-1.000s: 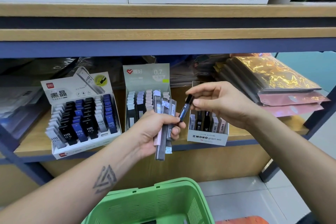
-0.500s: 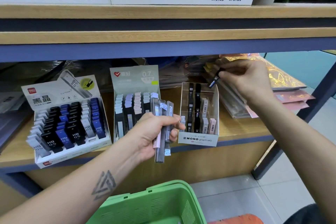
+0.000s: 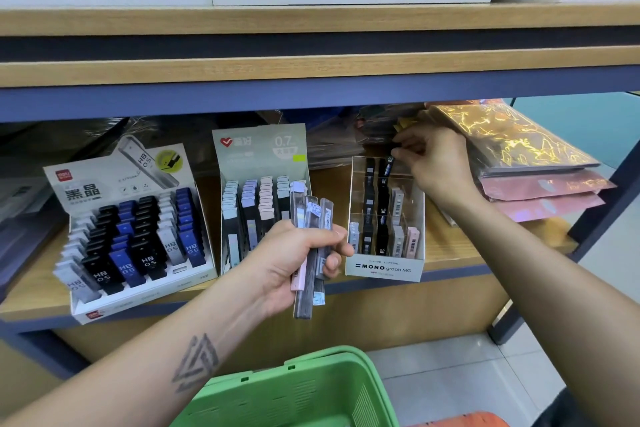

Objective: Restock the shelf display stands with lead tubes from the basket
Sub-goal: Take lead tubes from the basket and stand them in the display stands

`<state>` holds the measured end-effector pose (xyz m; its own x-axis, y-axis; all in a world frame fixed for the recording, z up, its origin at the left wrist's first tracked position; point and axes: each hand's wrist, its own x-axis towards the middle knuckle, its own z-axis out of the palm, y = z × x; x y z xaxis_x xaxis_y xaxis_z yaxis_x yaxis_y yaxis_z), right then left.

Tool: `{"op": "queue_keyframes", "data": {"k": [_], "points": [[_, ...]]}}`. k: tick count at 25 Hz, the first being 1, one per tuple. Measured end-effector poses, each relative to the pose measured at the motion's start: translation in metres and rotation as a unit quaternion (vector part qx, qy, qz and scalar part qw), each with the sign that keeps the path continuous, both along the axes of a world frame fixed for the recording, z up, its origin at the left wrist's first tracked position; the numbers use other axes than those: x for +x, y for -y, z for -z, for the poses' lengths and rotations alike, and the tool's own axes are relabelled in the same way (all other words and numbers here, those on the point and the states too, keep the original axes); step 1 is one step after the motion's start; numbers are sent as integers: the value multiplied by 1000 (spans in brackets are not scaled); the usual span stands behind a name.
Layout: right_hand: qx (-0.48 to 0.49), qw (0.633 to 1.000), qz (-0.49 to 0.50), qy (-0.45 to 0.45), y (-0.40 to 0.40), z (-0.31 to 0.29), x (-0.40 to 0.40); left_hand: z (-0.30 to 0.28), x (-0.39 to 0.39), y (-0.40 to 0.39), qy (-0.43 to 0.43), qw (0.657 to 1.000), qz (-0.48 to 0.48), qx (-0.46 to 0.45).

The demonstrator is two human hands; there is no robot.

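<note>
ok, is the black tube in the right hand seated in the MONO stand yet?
Partly in. The right hand pinches the black tube by its top, lower end inside the MONO stand back row.

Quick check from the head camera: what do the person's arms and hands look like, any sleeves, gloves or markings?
Both forearms are bare, with no sleeves in view and no gloves, rings or watch showing. The left forearm carries a dark tattoo of overlapping triangle outlines near the wrist. The left hand and right hand show no markings; the nails look short and plain.

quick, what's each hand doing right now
Left hand: grips a bunch of lead tubes.
Right hand: pinches a black tube at the back row of the MONO stand.
</note>
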<state>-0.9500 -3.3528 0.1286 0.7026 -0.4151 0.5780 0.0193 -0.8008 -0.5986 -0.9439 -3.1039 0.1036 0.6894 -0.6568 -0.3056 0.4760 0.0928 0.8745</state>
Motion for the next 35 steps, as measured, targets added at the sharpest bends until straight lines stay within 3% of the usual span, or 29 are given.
{"op": "queue_keyframes", "data": {"k": [5,8,11,29,35], "points": [[29,1000,-6,8,1,-10,-6,0,0,-1,1,1000,5,-4],[58,997,-41,-35,-1,-9,-19,-1,-2,-1,3,1000,8,-5],[13,995,-50,-85,-8,7,-31,-2,-4,-2,7,1000,12,-4],[-161,981,0,-105,-21,42,-28,-7,-9,-6,26,1000,17,-6],[-236,965,25,-110,-37,21,-42,-6,-9,-12,-26,999,44,-16]]}}
